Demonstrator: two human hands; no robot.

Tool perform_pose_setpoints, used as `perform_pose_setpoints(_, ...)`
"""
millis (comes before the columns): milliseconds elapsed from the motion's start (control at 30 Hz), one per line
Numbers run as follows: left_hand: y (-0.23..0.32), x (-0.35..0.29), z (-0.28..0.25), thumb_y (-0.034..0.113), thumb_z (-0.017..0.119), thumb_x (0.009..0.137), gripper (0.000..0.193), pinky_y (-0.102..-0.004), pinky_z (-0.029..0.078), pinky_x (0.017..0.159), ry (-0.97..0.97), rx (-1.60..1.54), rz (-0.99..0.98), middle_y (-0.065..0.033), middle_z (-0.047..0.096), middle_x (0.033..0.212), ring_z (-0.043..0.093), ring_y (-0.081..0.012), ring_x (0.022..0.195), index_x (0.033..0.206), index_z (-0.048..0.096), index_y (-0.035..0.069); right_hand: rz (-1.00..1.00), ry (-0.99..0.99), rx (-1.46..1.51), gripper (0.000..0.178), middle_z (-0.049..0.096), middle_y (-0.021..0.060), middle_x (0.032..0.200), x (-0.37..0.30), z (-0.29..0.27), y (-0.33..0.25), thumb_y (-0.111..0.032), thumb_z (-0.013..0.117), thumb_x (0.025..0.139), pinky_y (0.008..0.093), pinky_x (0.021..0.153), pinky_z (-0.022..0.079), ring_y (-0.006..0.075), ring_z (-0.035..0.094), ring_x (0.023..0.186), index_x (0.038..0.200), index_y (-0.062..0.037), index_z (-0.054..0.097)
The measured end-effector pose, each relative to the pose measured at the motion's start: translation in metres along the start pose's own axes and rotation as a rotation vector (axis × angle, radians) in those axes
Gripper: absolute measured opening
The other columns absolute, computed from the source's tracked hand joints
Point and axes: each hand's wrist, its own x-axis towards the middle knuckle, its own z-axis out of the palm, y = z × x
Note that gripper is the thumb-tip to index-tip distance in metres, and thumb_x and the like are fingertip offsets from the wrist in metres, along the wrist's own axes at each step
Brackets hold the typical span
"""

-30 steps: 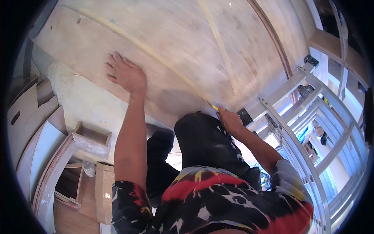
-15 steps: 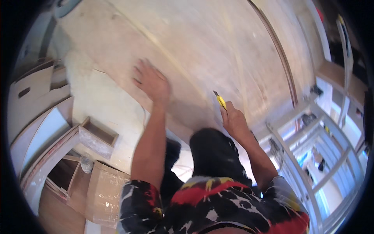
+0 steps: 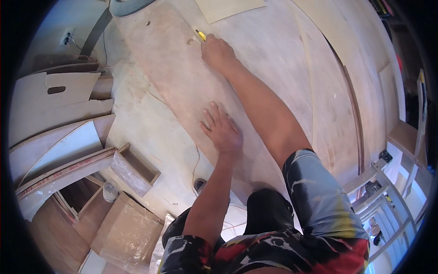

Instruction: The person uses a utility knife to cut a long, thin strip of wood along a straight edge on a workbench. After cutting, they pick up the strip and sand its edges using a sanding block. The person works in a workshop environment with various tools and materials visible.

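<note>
My right hand [image 3: 219,54] is stretched far forward, its fingers wrapped round a yellow snap-off utility knife [image 3: 201,35]. The knife's dark tip points away from me, close to the long edge between a narrow pinkish plywood strip [image 3: 169,59] and the wider sheet [image 3: 269,59] on its right. Nearer to me, my left hand [image 3: 222,132] lies flat on the strip with its fingers spread. It holds nothing. I cannot tell whether the blade touches the wood.
A thin cable [image 3: 150,90] runs along the floor beside the strip. At left are stacked panels [image 3: 59,100], an open wooden box [image 3: 137,169], a clear plastic container [image 3: 110,192] and a cardboard box [image 3: 125,228]. An aluminium ladder [image 3: 388,196] stands at right.
My right hand has reached forward and left with the utility knife, toward the far part of the strip. My left hand, blurred over the board before, now rests flat with fingers spread. The view has shifted.
</note>
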Motion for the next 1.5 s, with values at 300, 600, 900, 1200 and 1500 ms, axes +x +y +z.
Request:
perform_pose_setpoints(300,-0.005,0.001,0.001,0.021,0.041,0.098,0.051,-0.0618,0.007,0.115,0.006,-0.044,-0.044,-0.0151,0.033,0.157,0.022,-0.0406,0.146,0.147,0.04,0.005,0.059,-0.216,-0.088,0.028,0.067,0.024,0.107,0.029,-0.013,-0.031,-0.017,0.054,0.091,0.046,0.089,0.052,0.0378,0.065,0.103,0.11,0.0028,0.061)
perform_pose_setpoints(600,-0.004,0.0,0.001,0.02,0.041,0.099,0.051,-0.062,0.009,0.115,-0.023,-0.031,-0.051,-0.0156,0.032,0.157,0.02,-0.0409,0.147,0.147,0.038,0.004,0.036,-0.279,-0.18,0.026,0.067,0.0239,0.109,0.014,-0.015,-0.015,-0.01,0.052,0.089,0.0442,0.088,0.054,0.0367,0.066,0.103,0.109,0.003,0.062)
perform_pose_setpoints(900,0.002,0.001,-0.005,0.015,0.046,0.096,0.052,-0.0629,0.012,0.115,-0.037,0.023,-0.022,-0.0147,0.03,0.158,0.021,-0.0403,0.146,0.147,0.038,0.004,0.085,-0.298,-0.189,0.019,0.068,0.0257,0.096,-0.112,-0.04,0.021,-0.008,0.048,0.092,0.0482,0.081,0.055,0.0388,0.069,0.093,0.103,0.0037,0.057)
perform_pose_setpoints(1200,-0.002,0.001,0.003,0.021,0.039,0.099,0.05,-0.0627,0.014,0.114,0.028,0.038,-0.004,-0.0156,0.032,0.156,0.023,-0.0415,0.145,0.146,0.04,0.003,0.258,-0.405,-0.137,0.022,0.066,0.0258,0.08,-0.312,-0.073,0.08,-0.02,0.048,0.098,0.0547,0.07,0.052,0.0446,0.066,0.077,0.101,0.0015,0.047)
perform_pose_setpoints(1500,-0.003,0.002,0.01,0.024,0.038,0.1,0.049,-0.0624,0.015,0.113,0.071,0.047,0.008,-0.0125,0.033,0.156,0.025,-0.0402,0.145,0.146,0.041,0.006,0.427,-0.468,-0.213,0.027,0.065,0.0229,0.074,-0.472,-0.1,0.123,-0.028,0.05,0.1,0.0536,0.066,0.052,0.0433,0.066,0.073,0.097,-0.0021,0.046)
